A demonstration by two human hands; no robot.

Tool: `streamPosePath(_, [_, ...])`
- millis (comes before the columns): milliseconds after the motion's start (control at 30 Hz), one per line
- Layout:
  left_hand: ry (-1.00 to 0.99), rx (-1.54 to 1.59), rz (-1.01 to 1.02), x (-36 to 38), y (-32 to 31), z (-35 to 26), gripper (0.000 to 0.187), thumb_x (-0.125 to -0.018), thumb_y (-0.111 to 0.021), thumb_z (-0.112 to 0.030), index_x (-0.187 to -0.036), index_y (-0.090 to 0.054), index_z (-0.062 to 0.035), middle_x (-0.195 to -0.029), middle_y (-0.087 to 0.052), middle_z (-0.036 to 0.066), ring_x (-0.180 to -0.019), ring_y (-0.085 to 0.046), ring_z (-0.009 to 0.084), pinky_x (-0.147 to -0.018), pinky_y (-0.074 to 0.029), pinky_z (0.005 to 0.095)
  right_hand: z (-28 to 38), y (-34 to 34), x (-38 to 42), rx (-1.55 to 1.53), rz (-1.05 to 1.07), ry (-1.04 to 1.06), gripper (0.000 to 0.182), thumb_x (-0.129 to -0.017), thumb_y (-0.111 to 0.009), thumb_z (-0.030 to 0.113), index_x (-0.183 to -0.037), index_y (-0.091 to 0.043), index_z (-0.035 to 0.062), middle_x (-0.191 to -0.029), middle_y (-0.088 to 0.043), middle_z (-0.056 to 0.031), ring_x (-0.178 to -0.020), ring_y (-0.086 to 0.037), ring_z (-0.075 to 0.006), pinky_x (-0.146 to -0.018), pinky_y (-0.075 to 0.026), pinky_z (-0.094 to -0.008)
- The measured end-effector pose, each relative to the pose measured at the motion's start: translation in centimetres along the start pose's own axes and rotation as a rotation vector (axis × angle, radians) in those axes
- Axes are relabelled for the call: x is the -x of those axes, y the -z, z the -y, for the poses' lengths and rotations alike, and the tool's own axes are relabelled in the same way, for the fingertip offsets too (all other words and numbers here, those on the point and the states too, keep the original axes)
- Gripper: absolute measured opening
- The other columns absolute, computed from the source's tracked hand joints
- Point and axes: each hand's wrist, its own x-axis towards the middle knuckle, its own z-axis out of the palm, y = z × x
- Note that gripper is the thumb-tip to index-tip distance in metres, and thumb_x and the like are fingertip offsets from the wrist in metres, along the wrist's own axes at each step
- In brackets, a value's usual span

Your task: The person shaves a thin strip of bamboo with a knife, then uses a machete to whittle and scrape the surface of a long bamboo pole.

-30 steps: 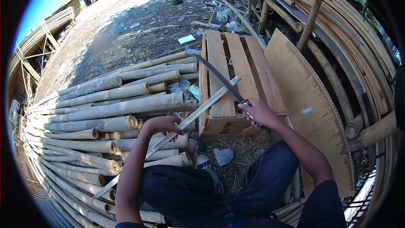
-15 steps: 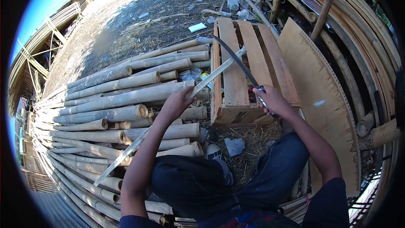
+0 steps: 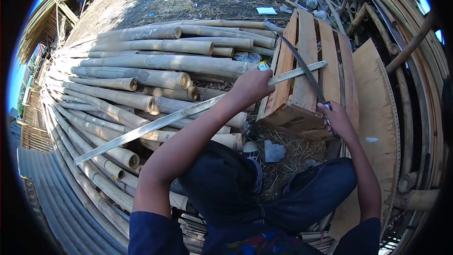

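Observation:
My left hand (image 3: 255, 85) is closed around a long pale bamboo strip (image 3: 155, 125). The strip slants from the lower left, over the bamboo poles, to an end above the wooden crate (image 3: 306, 87). My right hand (image 3: 336, 119) grips the handle of a knife with a long, dark, curved blade (image 3: 302, 61). That blade points up and to the left and crosses the strip near its far end, over the crate's slats. Both hands are in front of me, the left one by the crate's left side and the right one at its near right corner.
A large stack of bamboo poles (image 3: 165, 73) fills the left side. To the right of the crate leans a plywood sheet (image 3: 373, 99), with more poles beyond it. A corrugated metal sheet (image 3: 52, 189) lies at lower left. Straw and a grey stone piece (image 3: 274, 151) lie by my feet.
The camera view has shifted, so the crate and poles sit farther right and higher. The strip has swung to a flatter slant, its far end farther right. Both hands keep their hold.

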Motion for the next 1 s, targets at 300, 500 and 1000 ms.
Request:
streamPosePath(300, [0.103,-0.236,0.034,0.4,0.2,-1.0,0.039,-0.089,-0.058,-0.037,-0.088,-0.061,0.0018,-0.079,-0.063,0.023,-0.077,-0.064,0.0405,-0.069,-0.051,0.0497,2.3,-1.6,0.9,0.418,-0.048,0.212,0.054,-0.094,-0.053,0.047,-0.089,-0.056,-0.0073,-0.073,-0.062,-0.0261,-0.074,-0.063,-0.0421,-0.07,-0.049,-0.0458])
streamPosePath(500, [0.107,-0.217,0.06,1.1,0.9,-1.3,0.043,-0.091,-0.055,-0.042,-0.085,-0.058,0.0007,-0.077,-0.062,0.024,-0.079,-0.06,0.0429,-0.072,-0.045,0.0531,3.1,-0.8,1.9,0.356,0.052,0.173,0.054,-0.095,-0.052,0.045,-0.084,-0.057,-0.0073,-0.073,-0.062,-0.0249,-0.072,-0.062,-0.0406,-0.069,-0.048,-0.0462])
streamPosePath(1000, [0.046,-0.266,0.036,1.2,1.9,-1.9,0.047,-0.09,-0.058,-0.043,-0.079,-0.056,0.0031,-0.07,-0.059,0.022,-0.066,-0.058,0.0396,-0.063,-0.043,0.0483,1.5,0.4,3.0,0.015,0.255,0.001,0.047,-0.097,-0.05,0.045,-0.096,-0.051,-0.0011,-0.056,-0.05,-0.0017,-0.042,-0.051,-0.0091,-0.037,-0.043,-0.0253])
